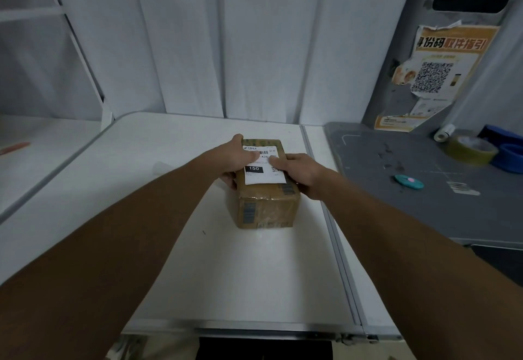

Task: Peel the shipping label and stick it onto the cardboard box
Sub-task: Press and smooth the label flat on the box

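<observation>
A taped brown cardboard box [267, 209] sits in the middle of the white table [226, 260]. A white shipping label [264, 174] with a barcode and a black "150" mark lies flat on the box's top face. My left hand [235, 158] wraps the box's left side, its thumb lying across the label's upper left part and its fingers curled under the left edge. My right hand [300, 173] rests at the box's right side, its thumb pressing on the label's right edge near the small code.
To the right lies a grey mat [410, 190] with a teal cutter [409, 181], a roll of clear tape [471, 150], a blue roll [509, 158] and a small white roll [444, 132]. An orange poster [441, 74] hangs behind. A red item [14, 148] lies on the left shelf.
</observation>
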